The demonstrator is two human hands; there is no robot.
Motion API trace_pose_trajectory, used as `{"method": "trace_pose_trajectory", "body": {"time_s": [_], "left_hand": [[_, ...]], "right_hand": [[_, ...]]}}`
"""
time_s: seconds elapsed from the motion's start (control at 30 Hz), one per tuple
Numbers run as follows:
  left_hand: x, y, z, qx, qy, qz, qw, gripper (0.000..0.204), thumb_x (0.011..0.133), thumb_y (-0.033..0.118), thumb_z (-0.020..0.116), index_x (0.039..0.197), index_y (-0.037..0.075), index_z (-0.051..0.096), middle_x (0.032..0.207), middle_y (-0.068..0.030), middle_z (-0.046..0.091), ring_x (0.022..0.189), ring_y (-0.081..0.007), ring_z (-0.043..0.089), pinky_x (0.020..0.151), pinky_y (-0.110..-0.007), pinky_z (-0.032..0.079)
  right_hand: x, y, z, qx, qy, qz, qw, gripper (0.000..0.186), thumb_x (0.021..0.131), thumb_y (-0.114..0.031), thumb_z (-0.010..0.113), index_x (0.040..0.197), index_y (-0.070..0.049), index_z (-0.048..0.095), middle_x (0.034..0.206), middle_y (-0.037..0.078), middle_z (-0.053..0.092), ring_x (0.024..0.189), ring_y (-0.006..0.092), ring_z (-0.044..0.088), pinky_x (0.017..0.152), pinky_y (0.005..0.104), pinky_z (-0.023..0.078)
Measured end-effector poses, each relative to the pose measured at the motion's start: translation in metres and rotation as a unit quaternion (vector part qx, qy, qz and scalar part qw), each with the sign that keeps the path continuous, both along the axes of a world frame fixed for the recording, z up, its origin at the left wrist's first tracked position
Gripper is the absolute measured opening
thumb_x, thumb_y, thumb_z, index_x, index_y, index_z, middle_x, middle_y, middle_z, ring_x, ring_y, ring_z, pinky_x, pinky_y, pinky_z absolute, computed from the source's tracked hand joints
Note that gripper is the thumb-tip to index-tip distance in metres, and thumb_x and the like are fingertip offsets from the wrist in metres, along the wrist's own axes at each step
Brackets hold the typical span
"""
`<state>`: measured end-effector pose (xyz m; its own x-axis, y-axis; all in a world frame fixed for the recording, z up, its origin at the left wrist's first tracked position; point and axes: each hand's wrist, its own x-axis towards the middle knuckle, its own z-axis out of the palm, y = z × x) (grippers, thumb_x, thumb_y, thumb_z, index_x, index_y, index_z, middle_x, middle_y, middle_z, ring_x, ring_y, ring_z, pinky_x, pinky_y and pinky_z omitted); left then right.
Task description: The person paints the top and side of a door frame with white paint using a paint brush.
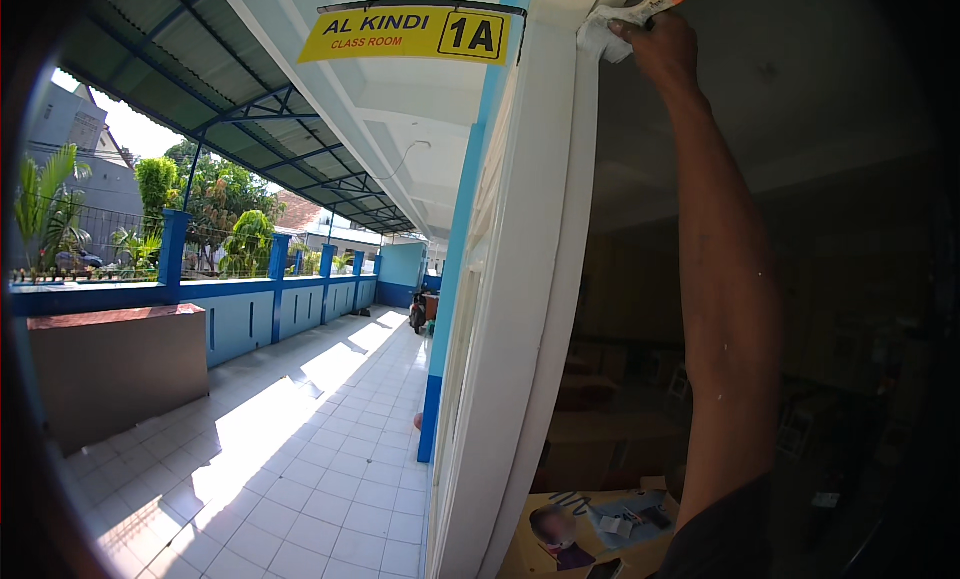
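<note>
Orange-tipped, probably light, that paintbrush [655,1] sits high by the white frame [530,179], the right hand's [668,51] fingers clamped round its soft, likely slippery head end; its stiffer handle looks better to hold.

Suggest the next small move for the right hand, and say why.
Probably ease the brush slightly down along the white frame: the right hand holds the brush with its pale end at the frame's edge, and the frame runs on below. Whether they touch is hard to tell.
</note>
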<state>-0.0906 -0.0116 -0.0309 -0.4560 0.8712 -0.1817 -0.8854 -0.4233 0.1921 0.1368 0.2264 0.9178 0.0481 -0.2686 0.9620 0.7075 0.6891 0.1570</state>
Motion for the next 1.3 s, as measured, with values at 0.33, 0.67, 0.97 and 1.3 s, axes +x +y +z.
{"method": "trace_pose_trajectory", "body": {"time_s": [0.33,0.67,0.97,1.3], "left_hand": [[-0.016,0.015,-0.062,-0.017,-0.022,-0.007,1.000,0.078,0.097,0.055,0.050,0.158,0.009,0.038,0.158,-0.0223,0.043,0.143,-0.0476,0.044,0.112,-0.073,0.040],[-0.004,0.001,-0.085,-0.024,-0.024,-0.029,0.999,0.079,0.093,0.061,0.053,0.154,0.012,0.046,0.152,-0.0188,0.052,0.136,-0.0476,0.050,0.106,-0.075,0.044],[0.007,0.005,-0.045,0.012,-0.041,-0.034,0.999,0.078,0.097,0.054,0.050,0.159,0.008,0.037,0.158,-0.0232,0.042,0.142,-0.0481,0.044,0.113,-0.072,0.040],[0.006,0.001,-0.004,-0.010,-0.042,-0.020,0.999,0.080,0.100,0.048,0.048,0.163,0.004,0.028,0.165,-0.0269,0.032,0.149,-0.0482,0.037,0.120,-0.069,0.036]], "right_hand": [[-0.008,0.044,-0.074,0.187,-0.100,0.089,0.973,0.025,0.087,-0.014,0.083,0.111,-0.012,0.080,0.106,0.007,0.078,0.098,0.0279,0.070,0.089,0.0408,0.056],[0.032,0.000,-0.277,0.044,-0.239,0.116,0.963,0.026,0.086,-0.012,0.084,0.111,-0.009,0.077,0.104,0.006,0.077,0.099,0.0234,0.069,0.086,0.0376,0.055],[-0.009,-0.036,-0.101,-0.149,-0.303,0.267,0.903,0.046,0.090,-0.025,0.082,0.115,0.011,0.072,0.105,0.015,0.076,0.096,0.0220,0.070,0.091,0.0384,0.053],[-0.052,-0.008,-0.021,0.062,-0.094,0.143,0.983,0.040,0.088,-0.028,0.085,0.115,0.001,0.077,0.103,0.017,0.079,0.091,0.0279,0.076,0.084,0.0405,0.057]]}}
